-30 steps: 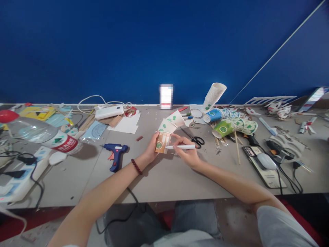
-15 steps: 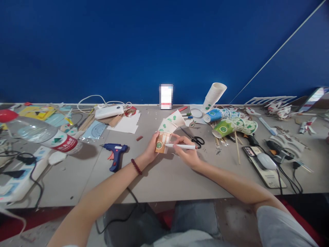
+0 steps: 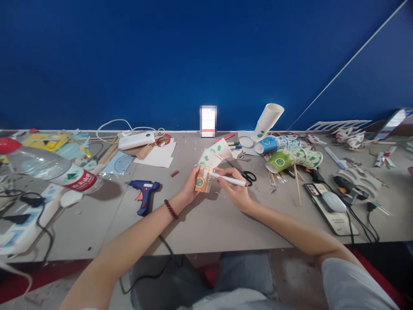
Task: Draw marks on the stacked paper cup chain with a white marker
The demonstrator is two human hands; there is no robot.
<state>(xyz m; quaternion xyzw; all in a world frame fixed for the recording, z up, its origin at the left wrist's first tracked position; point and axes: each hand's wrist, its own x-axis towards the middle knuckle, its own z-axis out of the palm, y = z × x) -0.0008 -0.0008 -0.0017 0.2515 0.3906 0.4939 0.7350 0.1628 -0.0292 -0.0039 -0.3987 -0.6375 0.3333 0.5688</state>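
My left hand (image 3: 190, 184) is closed around the side of a brown-and-white paper cup (image 3: 200, 183) with a round green logo. White paper cups with green leaf prints (image 3: 217, 151) join onto it and curve up to the right. Pinched in my right hand (image 3: 237, 189) is a white marker pen (image 3: 232, 181), its tip at the brown cup's right side. Whether the tip touches the cup is too small to tell. Black-handled scissors (image 3: 249, 177) lie just beyond my right hand. A blue glue gun (image 3: 144, 193) rests on the table left of my left hand.
A tall stack of white cups (image 3: 269, 120) leans at the back, near curved blue (image 3: 267, 144) and green (image 3: 280, 161) cup chains. At right lies a phone (image 3: 335, 215) with a mouse (image 3: 334, 201). A water bottle (image 3: 48, 165) and power strip (image 3: 32, 219) occupy the left.
The marker's tip has shifted upward on the brown cup and the pen now slants more. My left hand and the cups have stayed almost still.
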